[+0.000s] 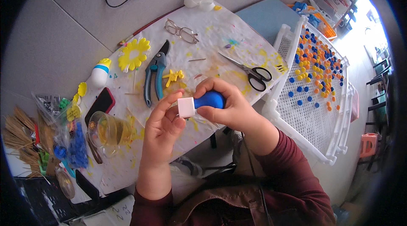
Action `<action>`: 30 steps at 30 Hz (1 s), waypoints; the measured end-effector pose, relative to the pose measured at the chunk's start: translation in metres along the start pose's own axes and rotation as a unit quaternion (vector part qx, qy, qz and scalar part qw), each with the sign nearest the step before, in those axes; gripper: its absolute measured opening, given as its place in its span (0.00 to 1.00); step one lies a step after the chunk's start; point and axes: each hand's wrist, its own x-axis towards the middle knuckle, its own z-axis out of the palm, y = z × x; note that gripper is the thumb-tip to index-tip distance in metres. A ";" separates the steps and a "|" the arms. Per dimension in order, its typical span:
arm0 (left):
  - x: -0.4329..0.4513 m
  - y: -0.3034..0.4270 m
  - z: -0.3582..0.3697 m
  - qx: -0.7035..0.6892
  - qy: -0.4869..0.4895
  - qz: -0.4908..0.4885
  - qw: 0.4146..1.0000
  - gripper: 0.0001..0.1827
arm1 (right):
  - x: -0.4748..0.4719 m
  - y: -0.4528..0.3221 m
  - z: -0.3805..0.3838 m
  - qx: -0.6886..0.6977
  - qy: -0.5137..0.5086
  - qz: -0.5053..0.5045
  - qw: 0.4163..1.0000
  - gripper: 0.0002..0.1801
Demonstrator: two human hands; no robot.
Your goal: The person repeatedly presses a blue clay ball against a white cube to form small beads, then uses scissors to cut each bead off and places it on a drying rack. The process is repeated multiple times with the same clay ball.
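Observation:
My right hand (238, 108) grips a glossy blue, rounded bulb-shaped piece (212, 99) over the near side of the table. A small white square block (186, 107) sits against its narrow end; I cannot tell whether the two are joined. The fingers and thumb of my left hand (160, 127) hold that block from the left. Just beyond my hands lie a small yellow plastic figure (173, 77) and bypass pruning shears (155, 70) with teal handles. Black-handled scissors (251, 71) rest to the right, blades partly apart.
On the paint-spotted table cover (203, 57) lie eyeglasses (182, 31), a yellow flower-shaped piece (134, 54) and a phone (100, 105). A glass mug (109, 129) of yellowish liquid stands left of my left hand. At right, a white mesh tray (292, 130) holds several coloured pieces.

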 end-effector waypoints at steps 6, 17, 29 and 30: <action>-0.002 0.000 0.003 -0.061 0.018 -0.051 0.997 0.23 | 0.001 0.005 0.006 -0.148 0.053 -0.168 0.973 0.11; 0.004 -0.005 0.004 -0.096 0.014 -0.025 0.995 0.24 | 0.002 0.004 0.008 -0.056 0.044 -0.124 0.990 0.12; 0.002 -0.007 0.011 -0.061 0.022 0.003 0.998 0.28 | 0.006 0.009 0.005 -0.133 0.060 -0.226 0.963 0.10; 0.002 -0.008 0.011 -0.073 0.016 0.005 0.997 0.28 | 0.005 0.009 0.005 -0.133 0.066 -0.234 0.961 0.10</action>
